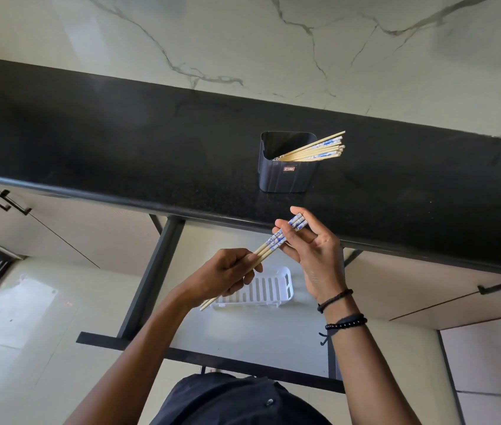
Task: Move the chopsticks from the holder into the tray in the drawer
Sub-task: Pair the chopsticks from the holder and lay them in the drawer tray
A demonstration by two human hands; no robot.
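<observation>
A dark square holder [286,176] stands on the black counter, with several bamboo chopsticks [319,148] leaning out to its right. Both hands hold a small bundle of chopsticks [269,243] with blue-and-white patterned tops, slanted above the open drawer. My left hand [227,276] grips the plain lower part; the tips poke out below the wrist. My right hand [307,250] pinches the patterned upper ends. A white slotted tray [261,291] lies in the drawer below the hands, partly hidden by my left hand.
The black counter [120,142] runs across the view in front of a marble wall. The drawer [243,338] is pulled out with a grey floor and dark frame. Closed cabinet doors with dark handles [6,200] flank it. My dark shirt fills the bottom edge.
</observation>
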